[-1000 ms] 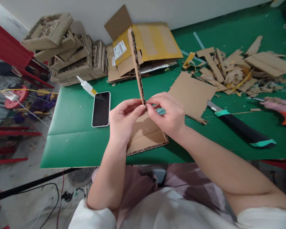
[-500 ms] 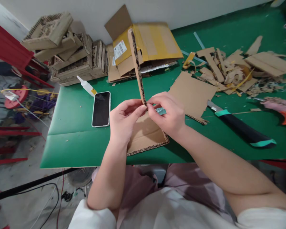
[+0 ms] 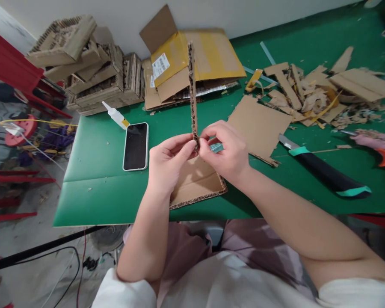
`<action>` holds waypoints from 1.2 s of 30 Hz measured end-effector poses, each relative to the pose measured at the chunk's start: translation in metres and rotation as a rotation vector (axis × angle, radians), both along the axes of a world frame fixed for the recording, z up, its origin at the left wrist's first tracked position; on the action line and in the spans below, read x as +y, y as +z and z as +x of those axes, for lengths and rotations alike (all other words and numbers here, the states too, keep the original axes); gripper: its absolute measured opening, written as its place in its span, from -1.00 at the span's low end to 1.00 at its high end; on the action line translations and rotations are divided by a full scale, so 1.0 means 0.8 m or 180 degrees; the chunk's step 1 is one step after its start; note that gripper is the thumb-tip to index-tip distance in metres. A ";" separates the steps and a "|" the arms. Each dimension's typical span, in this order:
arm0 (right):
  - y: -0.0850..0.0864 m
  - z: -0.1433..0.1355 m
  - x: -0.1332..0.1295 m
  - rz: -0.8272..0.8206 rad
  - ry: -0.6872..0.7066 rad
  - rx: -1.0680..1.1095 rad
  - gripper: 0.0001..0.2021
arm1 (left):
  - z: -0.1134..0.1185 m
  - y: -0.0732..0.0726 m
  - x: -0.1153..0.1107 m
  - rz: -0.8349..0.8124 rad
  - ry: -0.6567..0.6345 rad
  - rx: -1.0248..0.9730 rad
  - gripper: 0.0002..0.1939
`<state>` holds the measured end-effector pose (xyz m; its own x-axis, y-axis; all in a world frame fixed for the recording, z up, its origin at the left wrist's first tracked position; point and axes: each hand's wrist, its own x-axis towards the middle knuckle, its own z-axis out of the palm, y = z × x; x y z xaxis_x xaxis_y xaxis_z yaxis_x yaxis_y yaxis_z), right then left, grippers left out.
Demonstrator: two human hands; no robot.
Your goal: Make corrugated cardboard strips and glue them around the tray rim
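Observation:
A narrow cardboard strip points up and away from my hands, its fluted edge facing me. My left hand pinches the strip's near end between thumb and fingers. From the other side, the fingertips of my right hand close on the same end. Something small, clear and bluish shows under my right fingers; I cannot make out what it is. Below both hands a cardboard piece with fluted edges lies on the green table, its far part hidden by the hands.
On the left are a phone and a white bottle. Behind stand stacked cardboard frames and a yellow-taped box. To the right lie a flat cardboard sheet, a cutter knife, scraps and a pink tool.
The strip's far end has swung to the right, so the strip now stands more upright in view. Both hands keep their pinch and have hardly moved.

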<state>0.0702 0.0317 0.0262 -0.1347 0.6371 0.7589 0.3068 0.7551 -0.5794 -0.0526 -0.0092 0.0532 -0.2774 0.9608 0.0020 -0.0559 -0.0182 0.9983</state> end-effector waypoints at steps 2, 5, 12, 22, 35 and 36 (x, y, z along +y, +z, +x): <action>0.000 0.000 0.000 -0.0075 0.0015 0.0023 -0.90 | 0.000 0.000 0.000 -0.0045 -0.0014 -0.0021 -0.86; 0.000 -0.001 0.000 -0.0278 0.0034 0.0024 -0.92 | -0.002 -0.001 0.000 -0.0096 -0.0059 -0.0080 -0.80; 0.003 0.001 -0.004 -0.0420 0.0136 0.0055 -0.91 | -0.007 -0.005 0.008 -0.0278 -0.0071 -0.0775 -0.71; -0.005 -0.001 0.001 0.0496 -0.0215 -0.0197 -0.90 | -0.006 -0.003 0.008 -0.0289 -0.0193 -0.1043 -0.73; 0.000 0.001 -0.002 -0.0083 0.0037 0.0045 -0.90 | -0.012 0.000 0.009 -0.0524 -0.0662 -0.0929 -0.67; 0.001 0.001 -0.002 -0.0129 0.0045 0.0074 -0.90 | -0.012 0.000 0.009 -0.0526 -0.0678 -0.0940 -0.67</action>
